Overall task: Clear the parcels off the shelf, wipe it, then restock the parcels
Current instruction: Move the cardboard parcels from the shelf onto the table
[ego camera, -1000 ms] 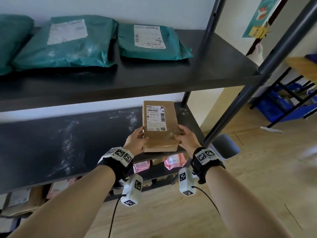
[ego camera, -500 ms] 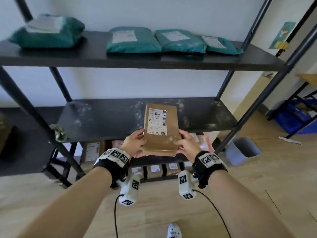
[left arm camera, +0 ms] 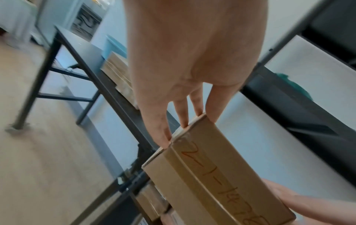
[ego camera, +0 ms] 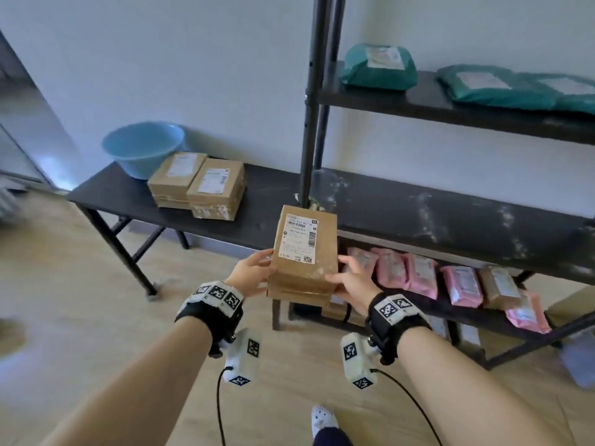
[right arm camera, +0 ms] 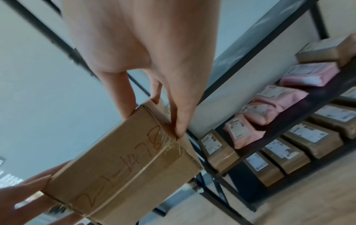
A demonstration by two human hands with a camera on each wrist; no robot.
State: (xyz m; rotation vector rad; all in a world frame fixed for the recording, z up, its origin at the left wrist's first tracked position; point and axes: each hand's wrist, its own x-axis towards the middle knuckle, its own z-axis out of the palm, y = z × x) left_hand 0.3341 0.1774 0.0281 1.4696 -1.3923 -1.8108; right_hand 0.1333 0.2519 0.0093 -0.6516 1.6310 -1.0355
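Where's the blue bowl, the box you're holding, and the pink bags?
blue bowl (ego camera: 141,149): head view, front wall.
held box (ego camera: 304,252): head view, top face beside its label.
pink bags (ego camera: 418,275): head view, middle of one bag.

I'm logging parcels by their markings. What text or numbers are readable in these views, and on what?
"Z-1-14-28", roughly, handwritten in orange on the side of the cardboard box held in both hands; the last characters are uncertain.
White shipping label on the box top: barcode visible, print too small to read.
Labels on the other parcels: too small or blurred.
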